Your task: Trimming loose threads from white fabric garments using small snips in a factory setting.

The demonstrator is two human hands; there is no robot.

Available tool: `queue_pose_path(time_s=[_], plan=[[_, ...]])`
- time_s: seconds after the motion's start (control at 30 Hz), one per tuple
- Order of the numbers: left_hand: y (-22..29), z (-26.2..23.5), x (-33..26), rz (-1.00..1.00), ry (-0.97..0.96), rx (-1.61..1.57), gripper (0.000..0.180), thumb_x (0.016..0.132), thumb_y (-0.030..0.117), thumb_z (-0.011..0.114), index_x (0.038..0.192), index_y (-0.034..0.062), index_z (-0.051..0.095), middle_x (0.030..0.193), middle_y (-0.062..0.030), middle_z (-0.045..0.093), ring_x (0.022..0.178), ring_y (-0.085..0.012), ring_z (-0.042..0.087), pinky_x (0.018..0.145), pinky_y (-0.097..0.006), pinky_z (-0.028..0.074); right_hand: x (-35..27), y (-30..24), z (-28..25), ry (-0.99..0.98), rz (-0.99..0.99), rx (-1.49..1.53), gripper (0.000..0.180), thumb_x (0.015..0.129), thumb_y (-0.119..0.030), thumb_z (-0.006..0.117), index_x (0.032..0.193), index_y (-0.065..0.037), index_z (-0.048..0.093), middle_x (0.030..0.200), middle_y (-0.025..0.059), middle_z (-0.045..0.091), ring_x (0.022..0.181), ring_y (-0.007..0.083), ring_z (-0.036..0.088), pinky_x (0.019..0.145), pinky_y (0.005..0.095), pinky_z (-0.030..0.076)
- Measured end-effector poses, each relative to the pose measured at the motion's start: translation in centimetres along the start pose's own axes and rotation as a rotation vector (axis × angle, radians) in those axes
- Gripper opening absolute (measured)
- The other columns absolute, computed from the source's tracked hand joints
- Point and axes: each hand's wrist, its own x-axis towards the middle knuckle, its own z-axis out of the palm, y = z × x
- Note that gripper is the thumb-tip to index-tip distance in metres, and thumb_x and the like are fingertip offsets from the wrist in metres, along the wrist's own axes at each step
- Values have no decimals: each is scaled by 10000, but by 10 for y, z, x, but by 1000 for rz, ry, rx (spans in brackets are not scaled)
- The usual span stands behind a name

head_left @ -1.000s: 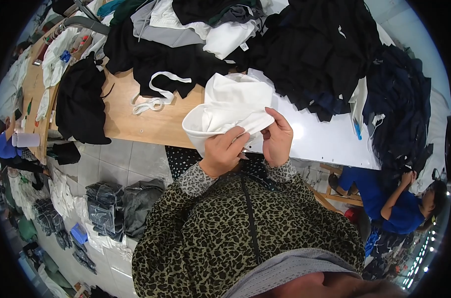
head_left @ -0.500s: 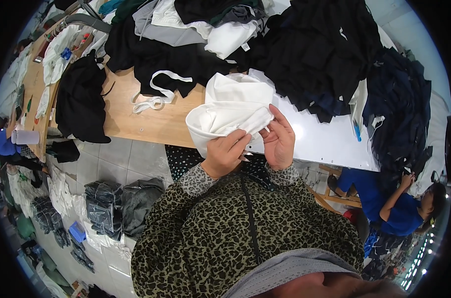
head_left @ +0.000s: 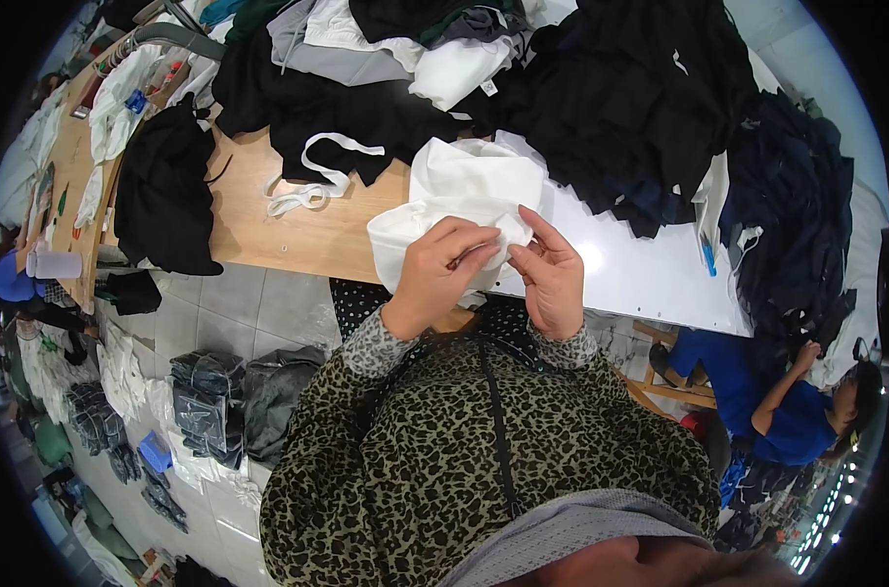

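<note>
through the head camera i have both hands on the white cloth, at the near edge of the table [head_left: 302, 230]. the left hand [head_left: 432, 279] is curled, thumb and fingertips pinching the cloth [head_left: 476, 178] at its near right part. the right hand [head_left: 554, 286] faces it, forefinger and thumb closing on the same small bit of cloth from the other side, its remaining fingers folded behind. the two sets of fingertips are just beside each other. it is small and partly covered from up here, so i can't tell whether they grip an edge or a fold.

the bulk of the cloth lies beyond the grip and to its left: one rounded fold sticks out past the left knuckles, another spreads out farther from me. the cloth sits over the join of the bare wood and the white board [head_left: 650, 279].

to the left of it i see a looped white strip [head_left: 332, 176] on the wood, near the black cloth [head_left: 356, 117]. a big black pile [head_left: 640, 108] rises beyond the right hand, with a navy pile [head_left: 792, 215] farther right and a blue tool [head_left: 708, 259] between that and the cloth. at far right a co-worker [head_left: 795, 426] in blue reaches up to the navy pile.
</note>
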Motion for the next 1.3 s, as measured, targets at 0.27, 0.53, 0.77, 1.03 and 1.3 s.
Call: queue_pose_path(time_s=[0.27,0.53,0.77,1.03,1.3], plan=[[-13,3,3,-137,-33,-109,51,819,35,620,857,4,633,833,-26,570,649,-98,549,559,-215,446,-2,-6,6,33,107,34,463,802,76,579,1252,28,483,859,21,587,729,60,551,701,201,483],[-16,0,5,-296,-67,-283,56,827,53,615,847,1,611,827,6,548,655,-77,526,541,-209,425,0,-5,5,47,114,33,458,805,63,583,1251,27,481,866,24,591,726,67,557,688,203,494],[-23,4,3,-151,-30,-124,79,837,81,604,854,5,593,770,-2,534,593,-80,482,531,-193,385,1,-3,6,5,57,2,522,795,73,589,1292,21,437,1042,71,575,773,60,553,711,202,493],[-13,-13,7,-624,-5,-561,124,881,152,580,888,29,559,606,40,457,510,-30,373,455,-174,280,0,-3,2,-64,32,-60,566,792,89,575,1324,1,403,1187,102,520,847,77,557,761,215,491],[-17,-25,5,-625,104,-592,131,887,168,578,885,39,557,596,32,444,493,-37,349,442,-182,269,3,-6,1,34,116,48,504,824,58,540,1308,14,404,1169,100,515,927,134,568,803,259,503]])
